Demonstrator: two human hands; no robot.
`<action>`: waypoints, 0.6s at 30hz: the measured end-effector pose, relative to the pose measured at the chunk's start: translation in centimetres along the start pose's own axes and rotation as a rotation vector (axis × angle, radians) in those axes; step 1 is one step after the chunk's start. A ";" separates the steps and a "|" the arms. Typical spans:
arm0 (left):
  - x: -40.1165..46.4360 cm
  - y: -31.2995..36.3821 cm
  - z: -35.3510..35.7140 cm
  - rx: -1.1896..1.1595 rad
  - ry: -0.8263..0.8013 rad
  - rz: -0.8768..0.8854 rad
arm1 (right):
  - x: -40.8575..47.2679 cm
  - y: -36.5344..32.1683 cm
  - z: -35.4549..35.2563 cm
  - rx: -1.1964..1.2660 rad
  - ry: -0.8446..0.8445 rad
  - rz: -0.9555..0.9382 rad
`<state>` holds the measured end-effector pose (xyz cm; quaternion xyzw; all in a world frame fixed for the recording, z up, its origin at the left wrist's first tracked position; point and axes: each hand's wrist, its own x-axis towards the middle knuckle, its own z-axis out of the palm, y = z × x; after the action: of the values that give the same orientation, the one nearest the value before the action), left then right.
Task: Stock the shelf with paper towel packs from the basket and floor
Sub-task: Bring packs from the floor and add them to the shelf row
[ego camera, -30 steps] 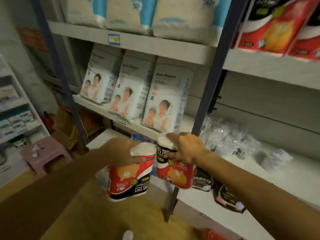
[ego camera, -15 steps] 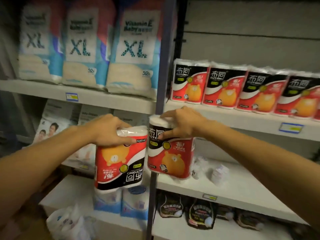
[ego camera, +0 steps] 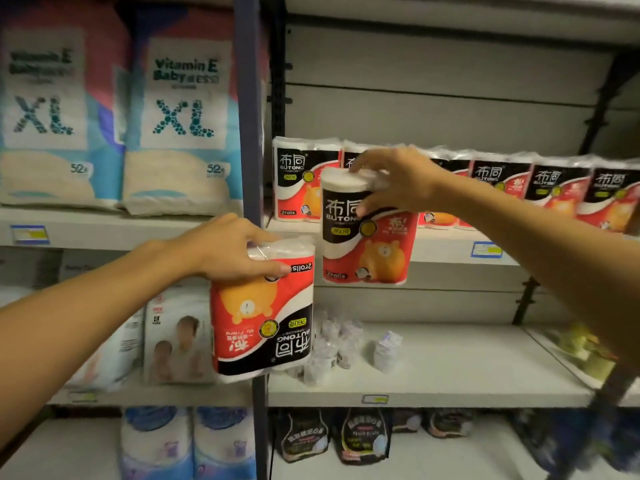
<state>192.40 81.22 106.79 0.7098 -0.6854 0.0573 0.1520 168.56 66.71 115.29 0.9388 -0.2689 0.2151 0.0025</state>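
My left hand grips the top of a red, black and white paper towel pack that hangs upside down in front of the blue shelf post. My right hand holds a second, upright paper towel pack by its top, raised to the front edge of the shelf. A row of the same packs stands along that shelf, and the leftmost one is just behind the raised pack.
A blue upright post divides the bays. XL diaper bags fill the upper left shelf, baby diaper packs the one below. Small clear-wrapped items lie on the middle right shelf. Dark pouches sit on the bottom shelf.
Both hands rose with their packs. The right pack went up and to the right, from below the stocked shelf to its front edge. The view moved closer to the shelves.
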 end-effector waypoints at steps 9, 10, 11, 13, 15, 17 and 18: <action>0.7 -1.1 0.9 -0.093 -0.051 0.051 | 5.9 -0.6 -0.6 -0.034 0.387 -0.028; 0.7 -1.4 1.1 -0.098 -0.049 0.050 | 6.5 -1.0 0.0 -0.028 0.405 -0.034; 0.6 -1.6 1.3 -0.102 -0.047 0.053 | 7.1 -1.4 0.7 -0.024 0.416 -0.038; 0.4 -2.2 1.6 -0.110 -0.041 0.051 | 8.4 -2.0 1.9 -0.018 0.422 -0.042; 0.1 -2.9 2.0 -0.123 -0.031 0.035 | 9.6 -2.3 2.8 -0.021 0.395 -0.038; -0.2 -3.6 2.3 -0.118 -0.014 0.023 | 10.8 -2.4 3.7 -0.036 0.346 -0.032; -0.3 -3.9 2.4 -0.108 -0.009 0.015 | 11.3 -2.4 4.0 -0.047 0.329 -0.030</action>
<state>195.98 80.82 103.90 0.6956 -0.6935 0.0181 0.1867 180.00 62.59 116.48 0.8945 -0.2557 0.3595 0.0720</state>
